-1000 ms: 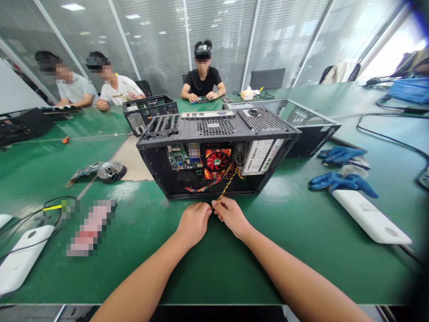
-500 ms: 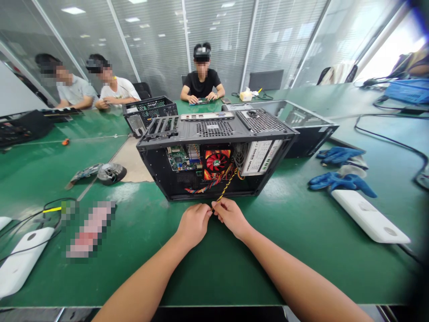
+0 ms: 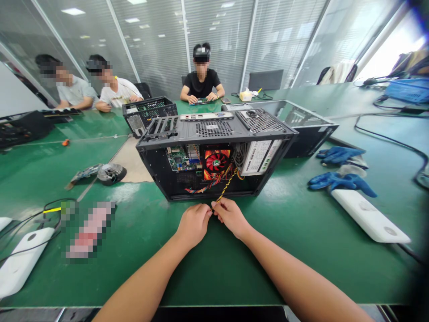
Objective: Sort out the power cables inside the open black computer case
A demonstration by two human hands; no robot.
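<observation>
A black computer case (image 3: 214, 129) lies with its open side towards me. Inside show a circuit board (image 3: 179, 158), a red-bladed cooling fan (image 3: 217, 161) and a white-labelled power supply (image 3: 263, 157). A twisted yellow and black cable (image 3: 228, 184) runs out of the case, over its lower edge. My left hand (image 3: 196, 222) and my right hand (image 3: 231, 217) meet just in front of the case, fingers closed in a pinch around this cable. The cable's end is hidden in the fingers. More multicoloured wires (image 3: 208, 187) lie loose inside the case.
Blue work gloves (image 3: 338, 181) and a white power strip (image 3: 370, 217) lie on the right; another power strip (image 3: 25, 257) is at left. A side panel (image 3: 311, 132) and a second case (image 3: 149, 114) stand behind. Three people sit across the green table (image 3: 214, 277).
My hands keep their pinch on the cable and have barely moved. At the far left, the person in white has shifted their arms.
</observation>
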